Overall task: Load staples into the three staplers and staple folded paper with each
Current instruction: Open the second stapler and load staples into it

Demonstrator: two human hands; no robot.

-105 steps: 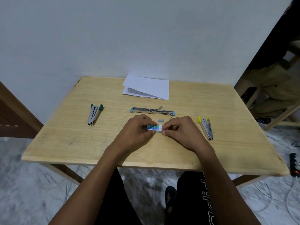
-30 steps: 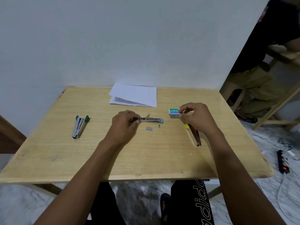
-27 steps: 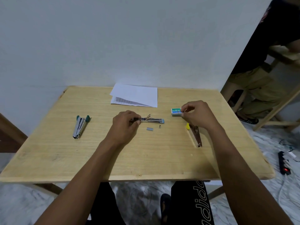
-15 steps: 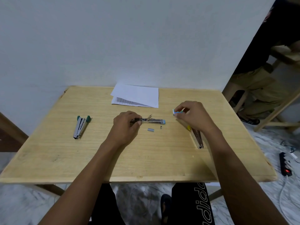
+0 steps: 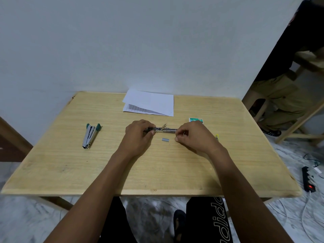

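Observation:
On the wooden table [image 5: 73, 169], the blue stapler [image 5: 165, 129] lies opened flat at the centre. My left hand [image 5: 138, 135] grips its left end. My right hand [image 5: 192, 135] is at its right end, fingers curled, pinching a small thin metal piece. A short grey staple strip [image 5: 165, 139] lies loose just in front of the stapler. The green-and-white staple box [image 5: 196, 120] sits behind my right hand. The green stapler [image 5: 90, 135] lies at the left. Only the yellow tip of the yellow stapler [image 5: 217, 136] shows past my right wrist. Folded papers [image 5: 150, 104] lie at the back.
The table's back edge stands against a white wall. To the right, a person [image 5: 280, 95] sits by a wooden stool. A power strip [image 5: 308, 181] and cables lie on the marble floor at the right. My legs are under the front edge.
My right hand has set the staple box down at the back right and come left to the blue stapler's right end. My left hand has kept its hold on the stapler.

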